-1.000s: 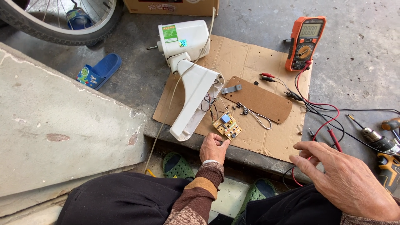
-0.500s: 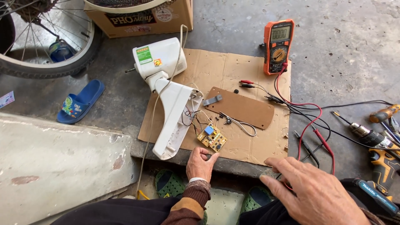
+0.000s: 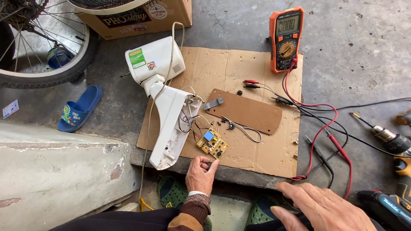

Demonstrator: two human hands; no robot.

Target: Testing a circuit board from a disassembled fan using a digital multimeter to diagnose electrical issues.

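Observation:
A white fan housing (image 3: 169, 124) lies opened on a sheet of cardboard (image 3: 257, 149), with wires running to a small yellow circuit board (image 3: 212, 144). My left hand (image 3: 199, 174) rests at the cardboard's near edge just below that board. Its fingers are curled, and a small dark bit shows at the thumb; I cannot tell whether it is held. My right hand (image 3: 322, 206) hovers low at the right with fingers spread and nothing in it, beside a dark power tool (image 3: 387, 209).
An orange multimeter (image 3: 286, 38) stands at the far edge of the cardboard, its red and black leads (image 3: 325, 128) trailing right. A brown backing panel (image 3: 246, 111), a drill (image 3: 391, 139), a bicycle wheel (image 3: 47, 47), a cardboard box (image 3: 141, 17), a blue sandal (image 3: 79, 109) and a concrete slab (image 3: 55, 171) surround it.
The view has tilted down and moved nearer. My right hand has slid down and to the right, towards the power tool. My left hand stays under the circuit board.

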